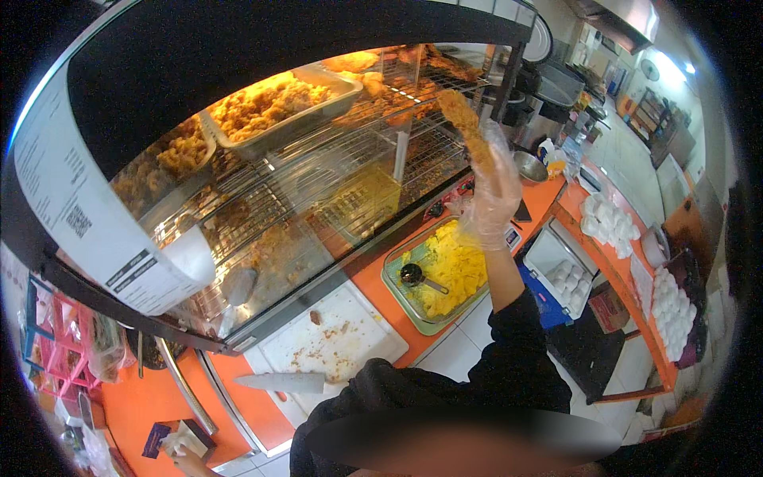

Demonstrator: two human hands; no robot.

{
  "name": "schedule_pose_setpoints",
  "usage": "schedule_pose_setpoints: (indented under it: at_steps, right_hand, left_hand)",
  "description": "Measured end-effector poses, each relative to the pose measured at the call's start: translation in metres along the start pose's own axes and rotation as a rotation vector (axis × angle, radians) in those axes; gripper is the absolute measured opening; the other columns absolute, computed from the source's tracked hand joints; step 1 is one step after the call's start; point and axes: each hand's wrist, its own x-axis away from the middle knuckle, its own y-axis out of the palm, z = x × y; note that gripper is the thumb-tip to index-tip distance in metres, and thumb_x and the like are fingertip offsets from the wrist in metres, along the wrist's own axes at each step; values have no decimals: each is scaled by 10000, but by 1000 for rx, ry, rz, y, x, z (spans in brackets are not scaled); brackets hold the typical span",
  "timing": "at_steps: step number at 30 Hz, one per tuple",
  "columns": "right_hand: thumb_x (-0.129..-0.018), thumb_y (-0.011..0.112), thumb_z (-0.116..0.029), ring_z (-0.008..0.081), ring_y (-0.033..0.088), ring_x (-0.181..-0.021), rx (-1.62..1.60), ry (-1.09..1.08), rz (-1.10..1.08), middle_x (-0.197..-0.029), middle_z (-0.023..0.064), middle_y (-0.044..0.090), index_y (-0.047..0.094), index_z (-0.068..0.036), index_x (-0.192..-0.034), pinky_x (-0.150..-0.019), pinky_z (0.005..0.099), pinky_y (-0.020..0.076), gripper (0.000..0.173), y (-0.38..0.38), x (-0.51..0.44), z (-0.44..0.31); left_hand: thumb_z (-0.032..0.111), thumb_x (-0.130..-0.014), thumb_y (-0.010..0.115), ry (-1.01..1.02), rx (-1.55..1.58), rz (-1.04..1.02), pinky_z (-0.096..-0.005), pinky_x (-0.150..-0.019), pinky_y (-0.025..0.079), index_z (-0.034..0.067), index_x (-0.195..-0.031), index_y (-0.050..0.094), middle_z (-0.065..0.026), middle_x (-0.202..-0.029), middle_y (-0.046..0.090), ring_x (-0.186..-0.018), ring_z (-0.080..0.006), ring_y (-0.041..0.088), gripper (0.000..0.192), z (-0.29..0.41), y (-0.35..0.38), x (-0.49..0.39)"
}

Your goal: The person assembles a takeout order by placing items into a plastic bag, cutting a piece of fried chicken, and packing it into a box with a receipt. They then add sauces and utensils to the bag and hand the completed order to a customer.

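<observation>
My right hand (498, 185), in a clear plastic glove, grips a long breaded fried piece (465, 122) and holds it up at the right end of a glass food warmer (334, 256). Below that hand is a glass dish (390, 271) of yellow food (453, 268) with a black-bowled scoop (412, 274) in it. At the lower left edge, my left hand (189, 462) touches white thin material (179, 442) at a small dark box (205, 438). Its finger grip is too small to make out.
A knife (283, 382) lies across a crumb-strewn white cutting board (334, 340). Inside the warmer are metal trays (286, 122) of fried pieces and wire racks (435, 149). White wrapped bundles (673, 310) line the orange counter at right. Metal tongs (185, 381) are at left.
</observation>
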Motion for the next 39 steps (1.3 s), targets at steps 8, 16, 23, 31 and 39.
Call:
schedule_pose_setpoints:
  at_steps: [8,16,23,31,39]
  right_hand:
    - [-735,646,35,422,555,-1204,-198,-355,-40,-1313,227,563,567,-11,-1270,-1036,489,425,543,-4,19,31]
    - [-895,639,-108,288,615,-1049,-615,443,224,-1111,148,635,588,-6,-1151,-916,425,496,281,-1,21,8]
    - [-916,648,-178,91,575,-770,-1016,1067,89,-841,-13,600,592,-91,-919,-685,300,506,104,-16,36,38]
    - [-899,681,-165,99,581,-808,-1096,1048,119,-898,-14,607,600,-114,-924,-734,298,488,100,-19,28,18]
    - [-896,698,-172,184,604,-905,-415,304,260,-1010,69,617,596,-15,-1032,-843,368,517,231,55,-61,95]
  left_hand:
    - [303,-941,601,-3,119,64,-370,-819,520,100,-1240,546,-187,-1183,563,-1004,-274,595,366,36,-29,65]
    - [265,-943,607,-48,212,-3,-352,-796,528,22,-1210,549,-172,-1150,569,-961,-249,606,366,35,-52,89]
    - [180,-951,596,36,323,12,-336,-744,526,-15,-1160,556,-137,-1091,563,-900,-227,601,289,64,-58,104]
    - [187,-970,572,125,330,-19,-349,-818,513,-23,-1148,565,-143,-1079,601,-917,-228,609,276,81,-67,123]
    - [167,-973,561,137,304,21,-360,-837,500,-17,-1138,571,-132,-1082,602,-939,-230,601,247,75,-64,132]
